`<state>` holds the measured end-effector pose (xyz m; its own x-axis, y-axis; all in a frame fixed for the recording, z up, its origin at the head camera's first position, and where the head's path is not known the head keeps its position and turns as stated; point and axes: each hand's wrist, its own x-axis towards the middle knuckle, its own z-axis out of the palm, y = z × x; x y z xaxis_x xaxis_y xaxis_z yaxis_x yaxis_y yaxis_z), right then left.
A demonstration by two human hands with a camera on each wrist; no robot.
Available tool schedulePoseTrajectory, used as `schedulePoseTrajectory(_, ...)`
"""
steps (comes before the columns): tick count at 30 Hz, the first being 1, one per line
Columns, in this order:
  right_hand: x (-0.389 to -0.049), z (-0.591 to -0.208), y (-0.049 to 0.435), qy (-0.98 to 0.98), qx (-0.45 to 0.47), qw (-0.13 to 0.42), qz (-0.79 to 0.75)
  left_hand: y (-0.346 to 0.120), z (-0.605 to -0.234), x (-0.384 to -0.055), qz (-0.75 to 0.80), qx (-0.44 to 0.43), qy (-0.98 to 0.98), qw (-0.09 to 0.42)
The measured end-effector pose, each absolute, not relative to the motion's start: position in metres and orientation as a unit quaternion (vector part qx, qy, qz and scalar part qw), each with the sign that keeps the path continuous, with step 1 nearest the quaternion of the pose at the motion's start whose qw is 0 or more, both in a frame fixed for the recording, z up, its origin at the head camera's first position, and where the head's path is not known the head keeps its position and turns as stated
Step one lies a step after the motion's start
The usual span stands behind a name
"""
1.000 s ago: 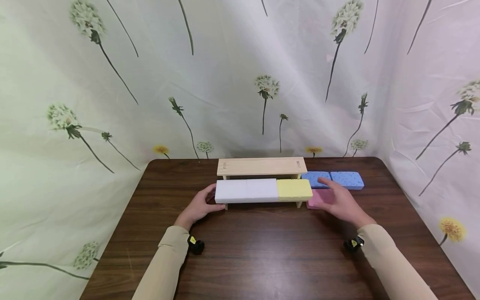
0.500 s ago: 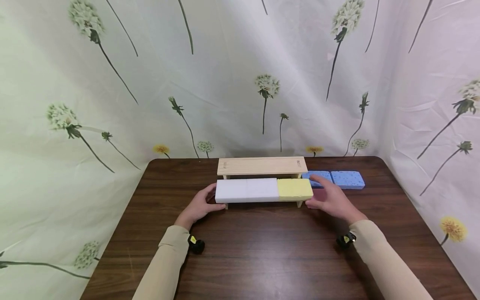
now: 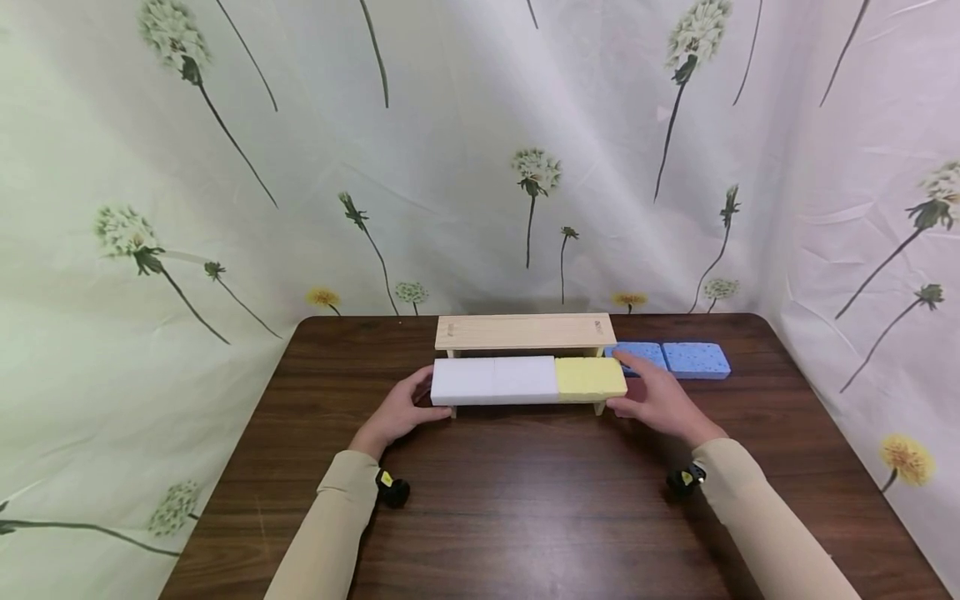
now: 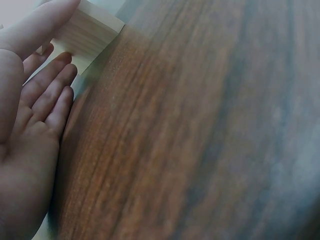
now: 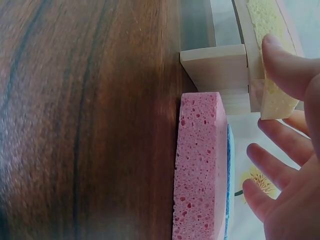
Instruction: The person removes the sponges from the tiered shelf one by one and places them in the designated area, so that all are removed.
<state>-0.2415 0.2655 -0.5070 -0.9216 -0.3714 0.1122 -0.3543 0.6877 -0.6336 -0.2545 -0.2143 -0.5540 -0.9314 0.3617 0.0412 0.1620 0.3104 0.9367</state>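
On a light wooden two-tier rack (image 3: 525,333), a lower front shelf carries two white sponges (image 3: 491,381) and a yellow sponge (image 3: 591,378) side by side. My left hand (image 3: 397,414) holds the rack's left end, thumb in front by the leg, fingers behind. In the left wrist view the wooden leg panel (image 4: 90,37) lies beside its fingers. At the right end my right hand (image 3: 660,400) pinches the yellow sponge, thumb on its front edge; the index finger is partly hidden behind it. A pink sponge (image 5: 197,165) stands just below this hand, mostly covered by it in the head view.
Two blue sponges (image 3: 696,359) lie in line at the rack's right, behind my right hand. The dark wood table (image 3: 510,517) meets a dandelion-printed cloth (image 3: 465,167) at the back and right.
My right hand has moved left from over the pink sponge to the yellow sponge's end, its fingers closing on it. The left hand and the rack have stayed in place.
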Motion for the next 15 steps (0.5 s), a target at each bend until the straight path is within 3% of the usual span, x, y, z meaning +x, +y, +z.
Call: schedulePoseTrajectory(15,-0.2399,-0.5073,0.2625,0.914,-0.192,0.013,-0.358,-0.2142,-0.5531,-0.255,0.564,0.159,0.806,0.089)
